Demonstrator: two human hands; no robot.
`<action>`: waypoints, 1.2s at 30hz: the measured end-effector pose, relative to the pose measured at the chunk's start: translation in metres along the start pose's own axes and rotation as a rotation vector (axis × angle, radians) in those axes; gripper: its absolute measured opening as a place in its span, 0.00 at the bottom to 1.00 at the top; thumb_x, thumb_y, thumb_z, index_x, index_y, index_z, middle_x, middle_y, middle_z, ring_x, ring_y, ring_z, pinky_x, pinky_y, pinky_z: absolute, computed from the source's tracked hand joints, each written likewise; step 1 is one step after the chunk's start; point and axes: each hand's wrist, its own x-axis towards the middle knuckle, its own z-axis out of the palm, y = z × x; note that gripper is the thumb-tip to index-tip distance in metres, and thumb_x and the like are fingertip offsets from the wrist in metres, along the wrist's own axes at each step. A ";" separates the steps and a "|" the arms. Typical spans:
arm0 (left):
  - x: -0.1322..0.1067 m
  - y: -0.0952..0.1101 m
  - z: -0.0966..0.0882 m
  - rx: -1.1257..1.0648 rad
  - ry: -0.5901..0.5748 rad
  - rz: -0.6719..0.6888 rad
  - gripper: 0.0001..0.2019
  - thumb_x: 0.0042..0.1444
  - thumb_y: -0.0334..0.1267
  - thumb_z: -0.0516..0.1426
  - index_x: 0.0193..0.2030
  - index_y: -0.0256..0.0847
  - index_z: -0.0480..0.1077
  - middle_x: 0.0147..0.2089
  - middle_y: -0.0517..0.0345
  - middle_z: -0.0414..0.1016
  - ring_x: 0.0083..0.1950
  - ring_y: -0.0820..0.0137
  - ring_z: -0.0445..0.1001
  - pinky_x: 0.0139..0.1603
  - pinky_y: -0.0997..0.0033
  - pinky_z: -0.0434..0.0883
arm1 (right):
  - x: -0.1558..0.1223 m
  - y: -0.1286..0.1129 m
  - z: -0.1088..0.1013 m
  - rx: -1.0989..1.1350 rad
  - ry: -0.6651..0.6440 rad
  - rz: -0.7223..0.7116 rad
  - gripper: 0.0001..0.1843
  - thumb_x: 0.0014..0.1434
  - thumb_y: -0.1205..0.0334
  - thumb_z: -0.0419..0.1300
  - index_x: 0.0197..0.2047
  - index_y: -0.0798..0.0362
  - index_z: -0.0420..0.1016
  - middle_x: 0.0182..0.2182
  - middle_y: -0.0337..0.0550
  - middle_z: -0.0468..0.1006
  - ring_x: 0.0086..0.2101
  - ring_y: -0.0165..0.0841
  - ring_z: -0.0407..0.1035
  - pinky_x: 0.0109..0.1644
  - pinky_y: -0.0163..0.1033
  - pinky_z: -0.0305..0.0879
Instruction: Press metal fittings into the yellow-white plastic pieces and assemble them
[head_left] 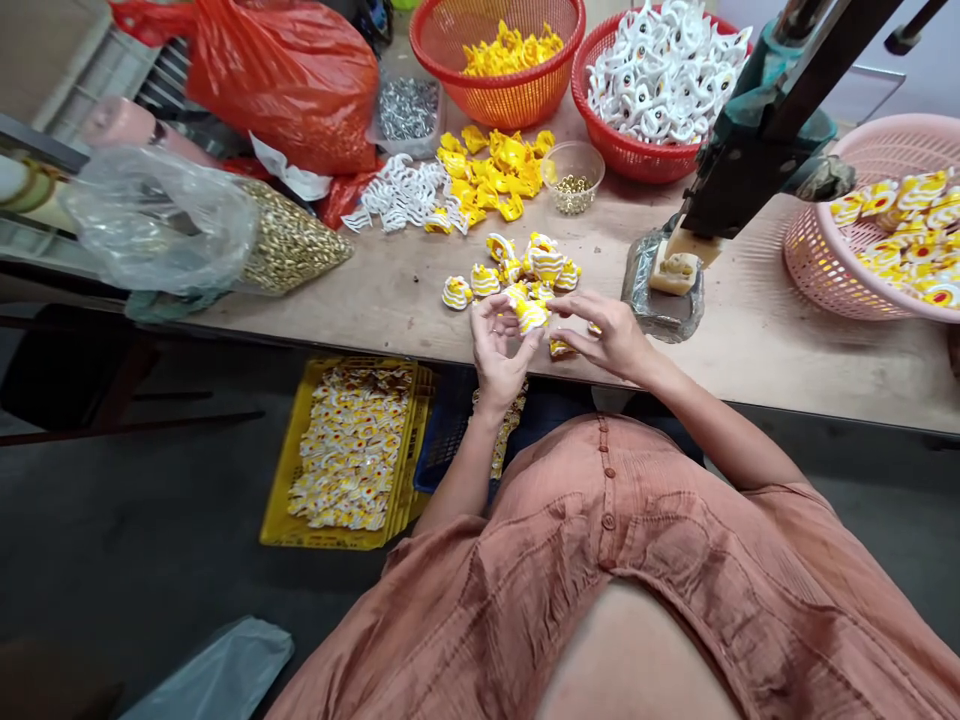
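My left hand (pixel 498 352) is closed on a yellow plastic piece with white wavy stripes (pixel 532 314), just above the table's front edge. To its right, my right hand (pixel 609 336) has thumb and forefinger apart, their tips beside the piece's right edge; whether they touch it I cannot tell. Behind the hands lies a small pile of similar striped pieces (pixel 544 258). Another one (pixel 561 347) sits partly hidden under my right hand. Close to my right wrist stands a bench press (pixel 739 170) above a tape-wrapped block (pixel 664 315).
Behind the pile are loose yellow parts (pixel 499 170), white wavy strips (pixel 397 195) and a tub of small brass rings (pixel 573 185). Red baskets (pixel 499 95) line the back, a pink basket (pixel 832 270) the right. A yellow crate (pixel 281 490) sits below the table.
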 end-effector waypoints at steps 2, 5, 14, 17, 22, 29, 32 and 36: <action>-0.002 0.012 0.013 -0.169 -0.069 -0.043 0.35 0.66 0.64 0.64 0.73 0.52 0.65 0.70 0.46 0.73 0.67 0.59 0.79 0.66 0.63 0.78 | -0.001 -0.007 0.009 0.043 0.071 -0.023 0.15 0.77 0.54 0.58 0.59 0.50 0.79 0.49 0.51 0.84 0.50 0.39 0.78 0.56 0.46 0.77; -0.006 0.021 0.024 -0.251 -0.132 -0.098 0.34 0.71 0.65 0.58 0.77 0.53 0.63 0.72 0.46 0.74 0.72 0.56 0.78 0.71 0.57 0.77 | -0.005 -0.014 0.010 0.085 0.093 -0.025 0.13 0.78 0.58 0.55 0.53 0.49 0.81 0.48 0.51 0.84 0.49 0.39 0.78 0.54 0.46 0.76; -0.014 0.033 0.014 0.102 -0.132 0.151 0.48 0.69 0.54 0.66 0.86 0.50 0.43 0.70 0.44 0.77 0.73 0.56 0.76 0.81 0.49 0.67 | 0.012 -0.011 -0.002 0.215 0.211 0.187 0.19 0.70 0.44 0.66 0.39 0.52 0.79 0.34 0.42 0.80 0.34 0.32 0.71 0.42 0.40 0.71; -0.017 0.035 0.014 0.205 -0.125 0.200 0.46 0.71 0.49 0.65 0.86 0.48 0.44 0.69 0.45 0.78 0.74 0.56 0.75 0.81 0.48 0.67 | 0.015 -0.012 0.001 0.265 0.182 0.271 0.19 0.69 0.45 0.65 0.35 0.52 0.77 0.32 0.40 0.79 0.32 0.30 0.70 0.38 0.38 0.68; -0.024 0.029 0.012 0.270 -0.086 0.231 0.44 0.71 0.49 0.65 0.85 0.48 0.47 0.69 0.43 0.78 0.72 0.55 0.76 0.78 0.47 0.71 | 0.015 -0.019 0.008 0.302 0.140 0.316 0.10 0.65 0.55 0.65 0.38 0.52 0.76 0.33 0.39 0.80 0.33 0.30 0.71 0.41 0.37 0.69; -0.016 -0.006 -0.041 0.306 -0.091 0.191 0.44 0.67 0.59 0.66 0.82 0.47 0.56 0.77 0.39 0.68 0.71 0.54 0.76 0.71 0.53 0.76 | 0.024 -0.012 0.039 0.112 -0.024 0.266 0.02 0.65 0.63 0.62 0.40 0.51 0.73 0.35 0.42 0.80 0.36 0.33 0.72 0.46 0.40 0.70; 0.007 -0.030 -0.068 0.410 -0.010 0.126 0.29 0.73 0.53 0.60 0.76 0.45 0.69 0.74 0.40 0.69 0.72 0.55 0.74 0.73 0.52 0.74 | 0.024 -0.009 0.058 -0.073 -0.148 0.158 0.01 0.67 0.66 0.60 0.41 0.52 0.73 0.39 0.48 0.80 0.40 0.38 0.71 0.52 0.45 0.69; 0.035 -0.054 -0.078 0.512 -0.140 0.032 0.25 0.63 0.48 0.69 0.65 0.42 0.79 0.64 0.43 0.74 0.67 0.54 0.76 0.76 0.49 0.71 | 0.019 -0.007 0.069 -0.265 -0.323 0.102 0.07 0.69 0.69 0.55 0.43 0.55 0.75 0.42 0.55 0.80 0.45 0.44 0.70 0.60 0.52 0.66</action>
